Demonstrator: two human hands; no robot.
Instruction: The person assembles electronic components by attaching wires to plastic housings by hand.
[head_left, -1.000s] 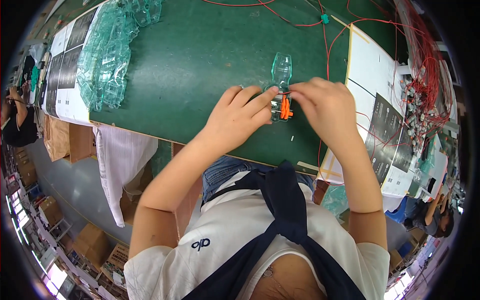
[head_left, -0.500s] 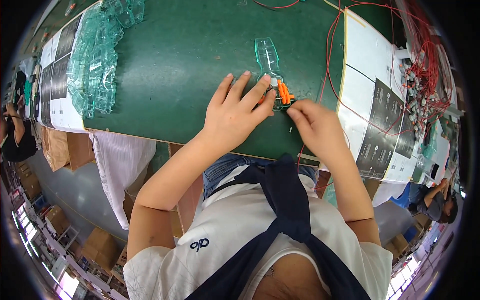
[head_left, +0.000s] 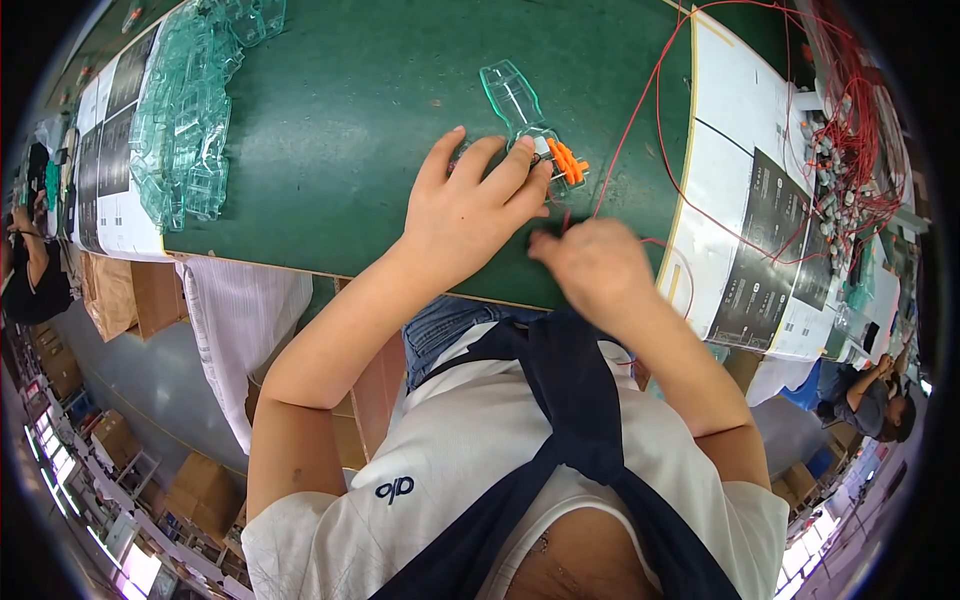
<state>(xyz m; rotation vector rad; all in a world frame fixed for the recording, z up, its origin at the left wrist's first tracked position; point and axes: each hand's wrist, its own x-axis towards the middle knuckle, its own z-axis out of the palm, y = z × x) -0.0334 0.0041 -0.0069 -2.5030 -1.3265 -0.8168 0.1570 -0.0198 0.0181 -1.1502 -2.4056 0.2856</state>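
Note:
A clear green plastic shell (head_left: pixel 512 97) lies tilted on the green table, its narrow upper part pointing away from me. Orange plastic gears (head_left: pixel 567 161) and a small pale block (head_left: pixel 542 147) sit in its near end. My left hand (head_left: pixel 470 205) presses over this end, with thumb and fingers closed on the shell and hiding part of it. Just nearer to me, my right hand (head_left: pixel 598 262) is curled and smeared by motion. Thin red wire (head_left: pixel 652 241) shows on both sides of it and seems to run through its fingers.
Several similar green shells (head_left: pixel 185 140) are heaped at the left on printed sheets. At the right, a tangle of red wires with small grey parts (head_left: pixel 830 170) rests on another printed sheet (head_left: pixel 740 100). Long red wire loops cross the table's right side. Other people sit at both far sides.
The shell has turned, its far end swinging left, and moved slightly away from me. My right hand has left the orange gears and come nearer to me, with red wire beside it.

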